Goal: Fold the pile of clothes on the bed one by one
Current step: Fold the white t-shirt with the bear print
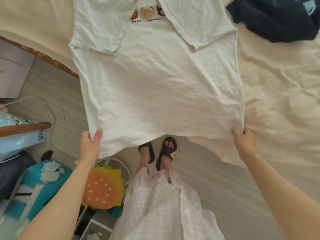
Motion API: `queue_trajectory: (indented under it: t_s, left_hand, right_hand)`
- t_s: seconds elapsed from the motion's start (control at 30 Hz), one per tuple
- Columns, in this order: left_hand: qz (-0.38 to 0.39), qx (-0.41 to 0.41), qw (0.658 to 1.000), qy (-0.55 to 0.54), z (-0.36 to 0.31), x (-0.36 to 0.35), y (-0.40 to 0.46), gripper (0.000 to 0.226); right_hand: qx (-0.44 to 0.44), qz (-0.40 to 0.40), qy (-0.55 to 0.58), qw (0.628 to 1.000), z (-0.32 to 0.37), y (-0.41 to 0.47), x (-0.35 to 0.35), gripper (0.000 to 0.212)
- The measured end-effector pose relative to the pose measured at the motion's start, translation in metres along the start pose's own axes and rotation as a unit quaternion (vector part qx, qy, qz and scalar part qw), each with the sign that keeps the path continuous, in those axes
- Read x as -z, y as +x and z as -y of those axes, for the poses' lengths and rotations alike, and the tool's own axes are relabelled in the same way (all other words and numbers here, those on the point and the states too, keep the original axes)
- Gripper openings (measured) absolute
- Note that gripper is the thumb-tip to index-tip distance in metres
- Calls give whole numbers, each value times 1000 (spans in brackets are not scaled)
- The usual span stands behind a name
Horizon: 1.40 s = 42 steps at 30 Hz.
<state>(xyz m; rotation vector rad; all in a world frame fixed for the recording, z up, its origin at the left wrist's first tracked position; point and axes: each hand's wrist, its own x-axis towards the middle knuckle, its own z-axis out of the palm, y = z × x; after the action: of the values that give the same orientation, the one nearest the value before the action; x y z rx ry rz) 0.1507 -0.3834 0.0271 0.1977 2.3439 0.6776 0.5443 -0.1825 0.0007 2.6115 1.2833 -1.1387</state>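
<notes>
At the far left of the frame we see the grey, finely ribbed floor (57,94) with a thin white cable (34,98) looping across it, a brown wooden rail (26,127) above blue-patterned fabric, and lower down a teal bundle (43,181) strewn with white scraps. Just right of that sits a round plush burger cushion (103,187), orange with white seed marks and a green felt edge.

Our left hand (90,144) pinches the lower left corner of the white T-shirt (155,84), thumb on top of the cloth and the other fingers curled out of sight beneath it. The shirt fills the centre of the frame, its long axis running up and down the picture: the collar end points to the top edge, the hem hangs toward us off the edge of the bed. Both sleeves are folded in over the chest, leaving a strip of bear-face print and small lettering between them. The cotton looks thin, soft and finely creased, with a few small specks.

Below the hem we see our feet in black slide sandals (166,153) and our pale pink checked garment (164,205).

Our right hand (244,141) grips the lower right corner, thumb and fingers clamped on the fabric. Right of it spreads the cream bedsheet (277,101), rumpled into soft folds, and in the upper right corner a dark navy garment (277,18) lies crumpled.
</notes>
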Motion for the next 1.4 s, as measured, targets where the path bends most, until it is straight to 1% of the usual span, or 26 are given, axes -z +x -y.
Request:
queue_trajectory:
  t_s: [0.07,0.1,0.17,0.2,0.27,0.37,0.43,0.5,0.53,0.57,0.67,0.73,0.8,0.87,0.97,1.03,1.07,1.17,1.23,1.27,1.3,1.33,1.4]
  left_hand:
    - [47,23,999,-3,7,-1,-9,36]
    - [69,39,997,-3,12,-1,-14,34]
    - [82,77,993,-35,18,1,-24,32]
    - [73,101,990,-70,20,4,-28,33]
    - [48,144,976,-153,20,13,-32,36]
    - [2,189,951,-244,18,32,-37,40]
    - [-21,208,933,-293,12,44,-44,42]
    - [-42,213,915,-339,0,53,-51,42]
    - [-55,214,906,-360,-6,57,-55,42]
    - [-68,216,898,-378,-13,60,-58,42]
    - [-93,230,873,-420,-32,68,-65,41]
    - [-111,237,862,-434,-42,74,-69,42]
    - [-120,242,860,-433,-49,80,-74,45]
    - [-118,243,866,-420,-55,86,-78,48]
    - [-112,226,881,-401,-71,98,-78,46]
    - [-113,214,878,-413,-90,108,-70,43]
    - [-111,207,874,-425,-103,113,-63,41]
    - [-90,182,857,-473,-152,127,-35,37]
    - [-75,162,846,-502,-193,131,-12,32]
    - [-69,150,841,-515,-215,132,1,28]
    - [-62,140,837,-526,-237,133,16,22]
    - [-53,133,831,-537,-258,133,33,18]
    - [-32,128,824,-551,-296,130,73,13]
  right_hand:
    - [-32,15,58,998,-6,2,1,26]
    - [-65,22,106,992,-8,3,3,27]
    - [-145,47,233,961,-11,0,10,29]
    - [-176,61,295,937,-12,-2,13,31]
    - [-203,83,383,898,-13,-7,18,31]
    - [-206,86,453,863,-8,-21,27,24]
    - [-202,77,474,854,-1,-32,37,17]
    - [-196,71,495,843,7,-41,50,7]
    - [-194,68,507,837,11,-45,57,5]
    - [-191,64,517,832,15,-49,64,8]
    - [-180,52,539,821,30,-63,84,29]
    - [-176,42,539,823,39,-72,92,36]
    - [-174,29,523,834,45,-79,99,39]
    - [-170,10,511,842,49,-83,105,40]
    - [-150,-11,501,852,61,-87,118,33]
    - [-133,-16,496,858,78,-87,128,31]
    - [-129,-17,498,857,90,-86,134,29]
    - [-125,-18,534,836,139,-78,147,8]
    - [-129,-23,567,813,181,-67,151,8]
    - [-131,-26,580,804,203,-61,152,10]
    - [-132,-22,590,796,225,-53,153,17]
    - [-126,-11,599,791,249,-44,154,20]
    - [-110,0,593,798,297,-23,155,19]
